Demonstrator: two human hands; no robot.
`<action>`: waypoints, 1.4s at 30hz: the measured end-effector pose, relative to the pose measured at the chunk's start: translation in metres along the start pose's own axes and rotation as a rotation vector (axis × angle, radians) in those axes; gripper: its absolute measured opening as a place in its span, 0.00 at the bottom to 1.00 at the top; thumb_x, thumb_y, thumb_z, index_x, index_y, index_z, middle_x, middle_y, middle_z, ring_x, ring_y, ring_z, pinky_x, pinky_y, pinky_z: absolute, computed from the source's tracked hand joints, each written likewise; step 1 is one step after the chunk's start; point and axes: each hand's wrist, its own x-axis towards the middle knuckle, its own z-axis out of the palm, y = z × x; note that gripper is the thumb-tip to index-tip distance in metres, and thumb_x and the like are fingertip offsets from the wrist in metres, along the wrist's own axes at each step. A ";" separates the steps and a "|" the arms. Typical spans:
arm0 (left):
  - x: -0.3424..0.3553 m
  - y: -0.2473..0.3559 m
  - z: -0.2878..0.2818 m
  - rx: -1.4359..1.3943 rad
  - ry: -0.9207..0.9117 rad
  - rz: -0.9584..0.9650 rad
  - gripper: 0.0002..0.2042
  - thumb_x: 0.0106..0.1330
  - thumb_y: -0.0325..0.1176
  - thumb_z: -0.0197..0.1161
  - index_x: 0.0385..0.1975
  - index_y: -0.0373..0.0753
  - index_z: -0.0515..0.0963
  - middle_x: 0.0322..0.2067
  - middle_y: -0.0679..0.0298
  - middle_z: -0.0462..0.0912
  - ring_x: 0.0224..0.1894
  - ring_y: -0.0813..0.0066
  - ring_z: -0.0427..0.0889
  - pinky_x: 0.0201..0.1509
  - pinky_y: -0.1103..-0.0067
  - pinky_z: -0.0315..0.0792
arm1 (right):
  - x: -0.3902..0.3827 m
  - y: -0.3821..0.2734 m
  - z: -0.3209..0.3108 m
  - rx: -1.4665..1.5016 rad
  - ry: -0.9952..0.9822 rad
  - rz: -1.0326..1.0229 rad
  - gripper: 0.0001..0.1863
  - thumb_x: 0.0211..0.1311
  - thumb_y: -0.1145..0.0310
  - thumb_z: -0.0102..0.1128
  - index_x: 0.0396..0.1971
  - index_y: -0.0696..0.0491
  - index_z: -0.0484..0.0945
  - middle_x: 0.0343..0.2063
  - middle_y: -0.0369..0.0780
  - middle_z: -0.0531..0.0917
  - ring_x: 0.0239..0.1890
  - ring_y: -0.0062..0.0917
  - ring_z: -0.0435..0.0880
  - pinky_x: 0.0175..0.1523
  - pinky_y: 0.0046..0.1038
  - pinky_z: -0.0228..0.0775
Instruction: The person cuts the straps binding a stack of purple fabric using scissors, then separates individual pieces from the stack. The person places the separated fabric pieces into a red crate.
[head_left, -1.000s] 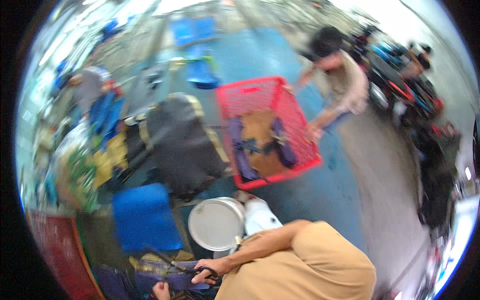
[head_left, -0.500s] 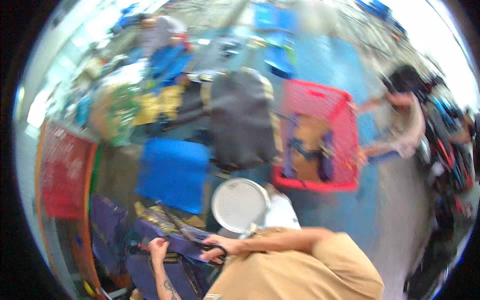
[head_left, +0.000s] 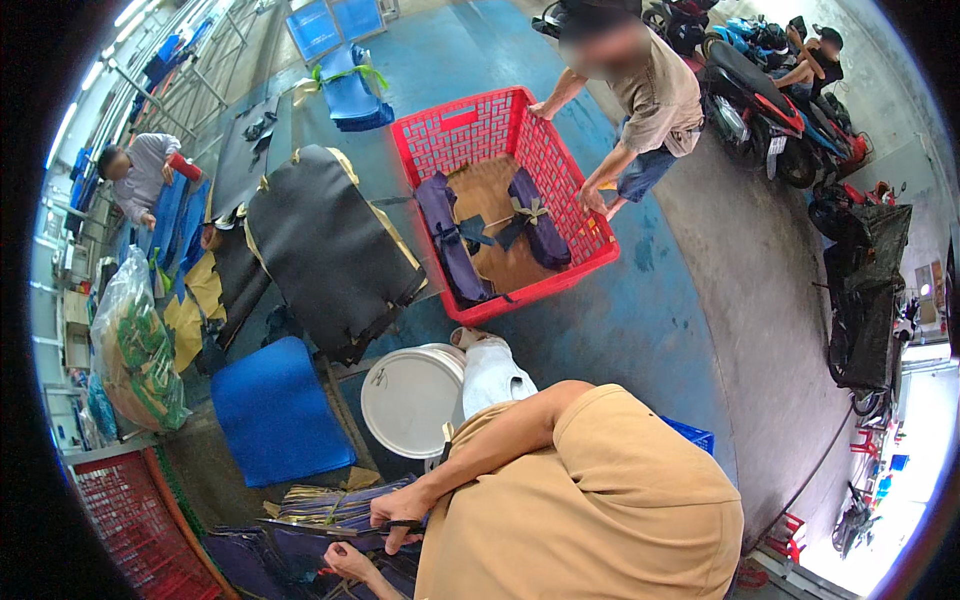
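My right hand (head_left: 396, 510), at lower centre, grips black-handled scissors (head_left: 408, 525), their blades pointing left. My left hand (head_left: 346, 557) is just below them, fingers curled beside purple cut sheets (head_left: 250, 553) and a small red item; what it holds is unclear. A bundle of pale-edged strips (head_left: 320, 503) lies above the blades, with a smooth blue sheet (head_left: 280, 415) beyond it.
A white lidded bucket (head_left: 405, 400) stands by my leg. Beyond, a co-worker (head_left: 660, 100) grips a red basket (head_left: 540, 288) holding purple bundles; another (head_left: 140, 190) handles blue strips. Also around: dark sheets (head_left: 325, 250), a red crate (head_left: 135, 515), motorbikes (head_left: 760, 110).
My view has swung and steadied, bringing the motorbikes and both co-workers into sharper sight. My left hand has dropped below the scissors; my right hand still grips them.
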 end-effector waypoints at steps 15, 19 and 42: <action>-0.008 0.014 0.012 0.155 -0.016 -0.138 0.11 0.71 0.33 0.59 0.42 0.33 0.84 0.41 0.53 0.83 0.41 0.54 0.83 0.46 0.64 0.75 | -0.020 -0.003 -0.019 -0.125 -0.016 0.083 0.18 0.55 0.59 0.76 0.18 0.57 0.79 0.16 0.35 0.81 0.18 0.20 0.79 0.23 0.27 0.68; -0.004 -0.012 0.012 0.085 -0.088 -0.131 0.09 0.71 0.31 0.60 0.42 0.33 0.82 0.42 0.52 0.82 0.43 0.53 0.82 0.46 0.63 0.74 | -0.027 -0.011 -0.012 -0.169 -0.035 0.063 0.21 0.54 0.57 0.76 0.17 0.58 0.78 0.15 0.36 0.81 0.19 0.21 0.80 0.23 0.29 0.68; -0.002 0.074 -0.036 -0.095 0.046 -0.272 0.11 0.70 0.33 0.59 0.46 0.40 0.85 0.41 0.56 0.87 0.45 0.54 0.85 0.50 0.66 0.78 | -0.021 -0.036 -0.040 -0.291 -0.020 0.494 0.17 0.63 0.58 0.71 0.28 0.58 0.80 0.21 0.37 0.82 0.20 0.19 0.80 0.25 0.28 0.70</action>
